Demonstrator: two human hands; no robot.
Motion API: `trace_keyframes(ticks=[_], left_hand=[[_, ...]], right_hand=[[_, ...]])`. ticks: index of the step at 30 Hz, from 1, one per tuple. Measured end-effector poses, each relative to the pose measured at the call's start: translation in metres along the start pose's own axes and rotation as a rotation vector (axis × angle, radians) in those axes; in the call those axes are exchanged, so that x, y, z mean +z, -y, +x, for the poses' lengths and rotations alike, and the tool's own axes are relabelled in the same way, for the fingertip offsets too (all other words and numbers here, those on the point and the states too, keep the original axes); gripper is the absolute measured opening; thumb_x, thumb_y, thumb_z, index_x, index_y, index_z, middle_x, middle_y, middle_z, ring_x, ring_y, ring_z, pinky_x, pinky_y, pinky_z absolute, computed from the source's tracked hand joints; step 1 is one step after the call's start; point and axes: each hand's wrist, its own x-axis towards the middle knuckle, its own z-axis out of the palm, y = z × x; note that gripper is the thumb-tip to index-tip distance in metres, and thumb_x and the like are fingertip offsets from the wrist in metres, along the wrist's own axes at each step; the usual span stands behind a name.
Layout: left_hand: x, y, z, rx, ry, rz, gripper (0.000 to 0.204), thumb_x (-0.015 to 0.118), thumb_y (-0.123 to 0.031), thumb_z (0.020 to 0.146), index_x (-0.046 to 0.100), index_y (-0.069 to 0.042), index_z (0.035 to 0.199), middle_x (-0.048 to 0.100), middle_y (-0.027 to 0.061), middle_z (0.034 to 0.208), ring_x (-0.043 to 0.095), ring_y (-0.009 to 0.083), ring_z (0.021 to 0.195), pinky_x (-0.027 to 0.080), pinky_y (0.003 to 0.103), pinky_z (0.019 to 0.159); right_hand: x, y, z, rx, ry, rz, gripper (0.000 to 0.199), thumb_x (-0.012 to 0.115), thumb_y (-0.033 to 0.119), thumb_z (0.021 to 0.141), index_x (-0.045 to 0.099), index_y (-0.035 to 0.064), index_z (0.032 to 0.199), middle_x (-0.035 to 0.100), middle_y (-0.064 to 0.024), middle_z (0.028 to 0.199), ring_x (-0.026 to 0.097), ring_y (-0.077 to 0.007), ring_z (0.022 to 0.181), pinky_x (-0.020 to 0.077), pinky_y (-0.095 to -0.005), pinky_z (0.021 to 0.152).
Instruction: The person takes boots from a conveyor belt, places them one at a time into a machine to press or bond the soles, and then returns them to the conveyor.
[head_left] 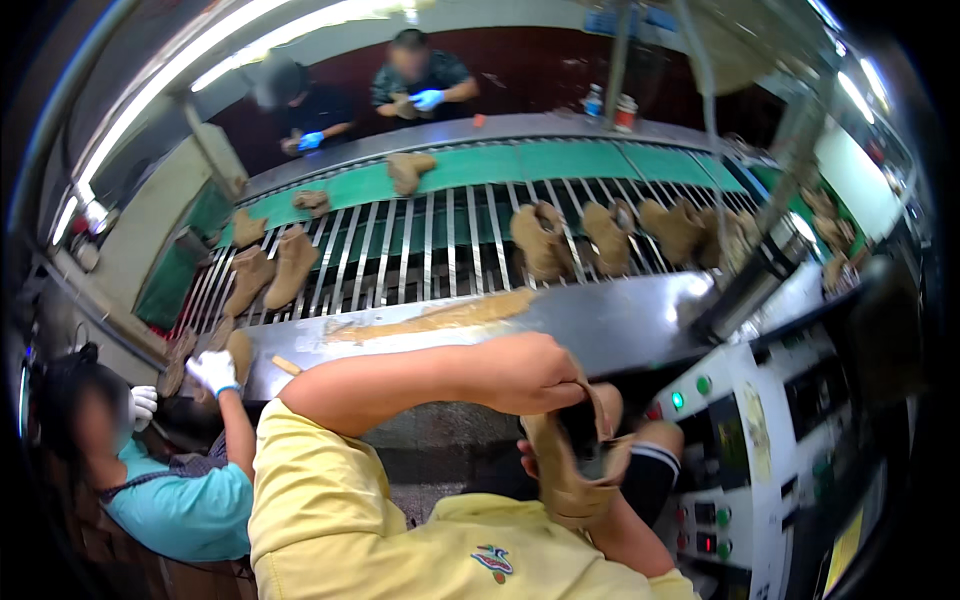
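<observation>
A tan suede ankle boot (562,470) is held in front of my body, its opening facing up and showing a dark inside. My left hand (537,375) reaches across from the left, fingers closed on the upper edge of the boot's shaft. My right hand (528,459) is mostly hidden behind the boot; a few of its fingertips show, curled around the boot's left side. The right forearm (635,535) comes up from the lower right beneath the boot.
Ahead runs a slatted conveyor (400,250) carrying several tan boots, with a green belt (480,165) beyond. A metal ledge (620,310) borders it. A control panel (710,450) stands at right. One co-worker (180,510) sits at left; two others work across the line.
</observation>
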Motion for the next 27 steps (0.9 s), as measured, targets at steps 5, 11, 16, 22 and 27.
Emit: trace_keyframes(ticks=[5,11,16,22,27], left_hand=[[0.037,-0.022,0.019,0.007,-0.255,0.223,0.028,0.062,-0.028,0.082,0.06,-0.005,0.065,0.056,0.0154,0.059,0.055,0.0362,0.054,0.045,0.043,0.051],[0.095,-0.04,0.035,-0.009,-0.505,0.103,0.022,0.067,-0.021,0.072,0.058,-0.005,0.06,0.057,0.0136,0.058,0.057,0.0343,0.053,0.046,0.041,0.049],[0.109,-0.037,0.041,-0.206,-0.346,0.192,0.009,0.066,-0.011,0.068,0.066,-0.004,0.075,0.062,0.0167,0.066,0.06,0.0361,0.06,0.05,0.04,0.057],[0.122,-0.044,0.065,-0.221,-0.195,-0.343,0.022,0.069,-0.014,0.078,0.068,-0.002,0.097,0.068,0.0149,0.078,0.064,0.0249,0.069,0.051,0.032,0.069],[0.169,-0.036,0.099,0.088,-0.092,-0.829,0.036,0.067,-0.008,0.084,0.056,0.001,0.118,0.061,0.0088,0.114,0.055,0.0133,0.103,0.044,0.029,0.089]], right_hand=[[-0.005,-0.009,-0.033,-0.5,-0.256,-0.143,0.081,0.041,0.066,0.084,0.038,0.0067,0.139,0.047,-0.0149,0.136,0.049,-0.0321,0.12,0.037,-0.0456,0.104],[-0.006,0.04,-0.087,-0.69,-0.175,-0.498,0.068,0.042,0.053,0.091,0.039,0.0053,0.139,0.048,-0.0125,0.136,0.047,-0.0267,0.124,0.035,-0.0408,0.105],[-0.006,0.05,-0.124,-0.903,-0.433,-0.711,0.067,0.057,0.045,0.088,0.04,0.0027,0.137,0.05,-0.0124,0.133,0.049,-0.0259,0.121,0.0372,-0.0394,0.102],[0.019,0.051,-0.155,-1.105,-0.496,-0.865,0.085,0.074,0.041,0.074,0.036,0.0012,0.138,0.05,-0.0107,0.131,0.047,-0.0243,0.121,0.0356,-0.0375,0.102],[0.053,0.059,-0.2,-1.13,-0.643,-1.16,0.107,0.083,0.031,0.063,0.022,0.0026,0.145,0.038,-0.0106,0.142,0.038,-0.0225,0.129,0.0313,-0.0362,0.105]])
